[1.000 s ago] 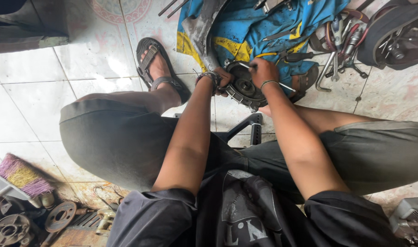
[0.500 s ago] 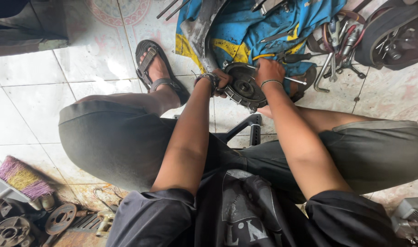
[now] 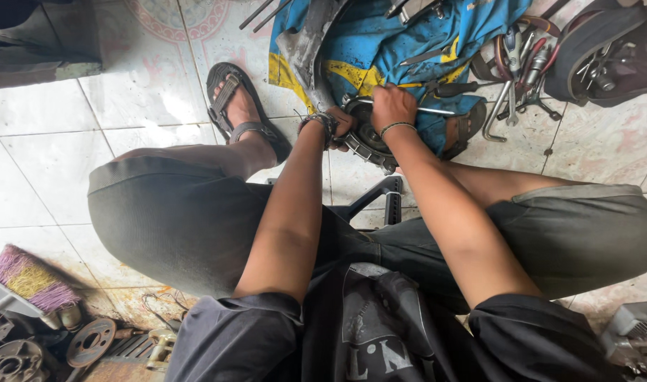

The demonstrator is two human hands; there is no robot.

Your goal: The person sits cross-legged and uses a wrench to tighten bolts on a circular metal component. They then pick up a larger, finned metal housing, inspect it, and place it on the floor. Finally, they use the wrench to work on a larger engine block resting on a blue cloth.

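left hand [image 3: 335, 126]: fingers clamped on left rim of round metal part [image 3: 366, 136]
right hand [image 3: 392, 106]: fingers wrapped on thin metal rod [image 3: 430, 110] across part's top
part: on tiled floor [image 3: 54, 141], at blue cloth [image 3: 380, 49] edge
room: bare tile left – tools [image 3: 514, 71] crowd right

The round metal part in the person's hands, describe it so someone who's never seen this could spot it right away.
Start at the blue and yellow cloth spread on the tiled floor. At its near edge, between the left hand and right hand, sits the round dark metal disc. Unlike the long slim tools nearby, it is circular and toothed.
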